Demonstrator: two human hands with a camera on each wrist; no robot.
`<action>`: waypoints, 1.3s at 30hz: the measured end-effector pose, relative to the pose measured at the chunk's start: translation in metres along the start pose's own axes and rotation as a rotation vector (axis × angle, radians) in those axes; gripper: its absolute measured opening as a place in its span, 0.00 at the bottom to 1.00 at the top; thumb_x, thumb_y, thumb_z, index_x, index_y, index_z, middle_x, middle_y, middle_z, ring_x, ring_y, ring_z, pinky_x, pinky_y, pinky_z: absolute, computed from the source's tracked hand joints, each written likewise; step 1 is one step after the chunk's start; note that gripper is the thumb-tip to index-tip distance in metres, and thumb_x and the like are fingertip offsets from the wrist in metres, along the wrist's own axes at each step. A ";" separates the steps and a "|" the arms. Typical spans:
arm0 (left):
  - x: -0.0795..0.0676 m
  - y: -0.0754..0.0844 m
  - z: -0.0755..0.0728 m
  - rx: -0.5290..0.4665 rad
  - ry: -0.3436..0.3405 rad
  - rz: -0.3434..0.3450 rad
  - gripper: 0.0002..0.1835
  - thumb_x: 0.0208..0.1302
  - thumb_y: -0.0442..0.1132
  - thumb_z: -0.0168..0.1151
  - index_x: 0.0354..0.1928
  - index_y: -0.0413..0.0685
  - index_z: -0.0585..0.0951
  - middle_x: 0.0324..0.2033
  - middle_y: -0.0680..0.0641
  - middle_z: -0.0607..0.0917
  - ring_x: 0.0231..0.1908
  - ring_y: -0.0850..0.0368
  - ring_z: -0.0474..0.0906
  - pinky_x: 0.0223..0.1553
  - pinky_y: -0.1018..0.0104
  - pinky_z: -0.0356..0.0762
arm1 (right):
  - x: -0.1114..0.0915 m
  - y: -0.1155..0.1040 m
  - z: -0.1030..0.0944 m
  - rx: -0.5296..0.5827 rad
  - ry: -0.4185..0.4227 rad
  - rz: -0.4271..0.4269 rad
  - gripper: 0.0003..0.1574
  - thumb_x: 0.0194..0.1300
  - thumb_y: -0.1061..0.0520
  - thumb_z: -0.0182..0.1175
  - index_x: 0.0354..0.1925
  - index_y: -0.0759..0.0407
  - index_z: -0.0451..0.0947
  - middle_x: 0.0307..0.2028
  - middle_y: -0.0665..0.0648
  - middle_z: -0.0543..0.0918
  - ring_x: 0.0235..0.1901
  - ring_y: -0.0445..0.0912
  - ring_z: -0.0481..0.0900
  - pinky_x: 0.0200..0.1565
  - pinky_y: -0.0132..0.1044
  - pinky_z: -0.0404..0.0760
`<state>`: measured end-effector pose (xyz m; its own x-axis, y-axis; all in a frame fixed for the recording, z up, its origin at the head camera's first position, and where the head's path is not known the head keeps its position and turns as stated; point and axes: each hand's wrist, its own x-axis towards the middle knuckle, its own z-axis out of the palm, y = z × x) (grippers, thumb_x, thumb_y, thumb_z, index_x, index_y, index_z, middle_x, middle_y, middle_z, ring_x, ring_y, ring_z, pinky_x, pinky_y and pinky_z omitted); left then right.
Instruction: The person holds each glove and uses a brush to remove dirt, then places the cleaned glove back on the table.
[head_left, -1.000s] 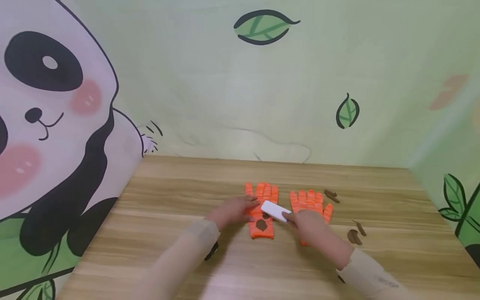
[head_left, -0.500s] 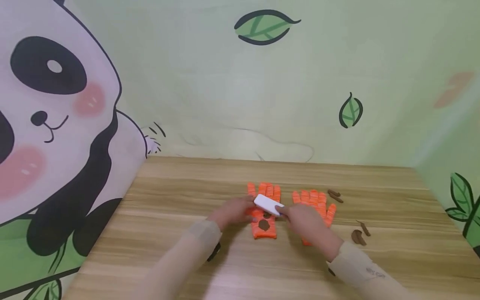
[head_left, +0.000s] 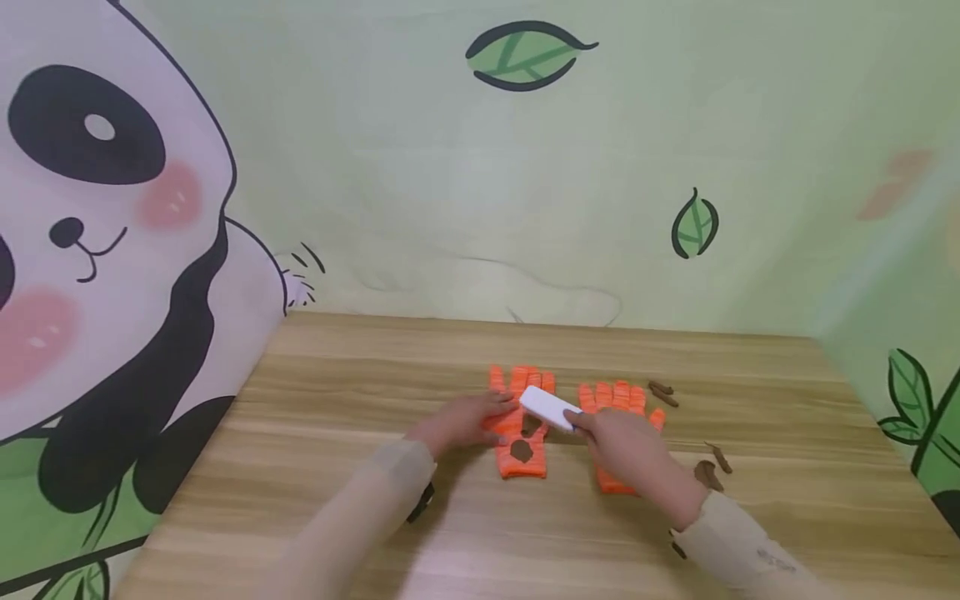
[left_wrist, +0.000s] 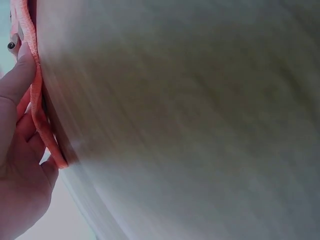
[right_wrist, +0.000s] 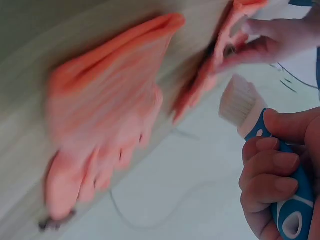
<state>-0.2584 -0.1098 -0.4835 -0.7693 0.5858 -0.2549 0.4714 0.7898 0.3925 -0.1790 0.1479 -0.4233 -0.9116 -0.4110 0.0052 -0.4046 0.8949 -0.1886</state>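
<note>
An orange knit glove [head_left: 533,467] with brown patches [head_left: 521,451] lies on the table, fingers pointing away from me. My left hand [head_left: 468,419] rests on its left side, thumb and fingers spread apart over the fabric. In my right hand [head_left: 626,446] is a small brush [head_left: 550,407] with a white head and a blue-and-white handle. Its bristles [right_wrist: 237,103] show in the right wrist view, apart from the glove; curled fingers wrap the handle. A second orange glove [head_left: 617,481] lies to the right, partly behind my right hand in the head view.
Brown stick-like pieces [head_left: 663,392] lie beyond the second glove. More brown bits [head_left: 708,474] sit on the wooden table [head_left: 360,367] to its right. A wall painted with a panda [head_left: 112,192] and leaves borders the table at the back and sides.
The brush shifts left over the patched glove, then back right, ending a little farther from me than a second ago. My left hand stays on the glove.
</note>
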 end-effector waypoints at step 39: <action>-0.007 0.005 -0.001 -0.012 0.066 0.080 0.30 0.72 0.40 0.63 0.74 0.47 0.71 0.75 0.45 0.71 0.77 0.44 0.64 0.77 0.49 0.63 | -0.069 0.040 -0.004 0.000 0.067 0.042 0.19 0.67 0.59 0.66 0.56 0.53 0.87 0.30 0.55 0.89 0.22 0.39 0.68 0.24 0.33 0.66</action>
<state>-0.2512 -0.1098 -0.4784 -0.7562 0.6335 -0.1637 0.5275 0.7383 0.4203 -0.1324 0.2133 -0.4271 -0.9306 -0.3606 0.0629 -0.3659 0.9110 -0.1903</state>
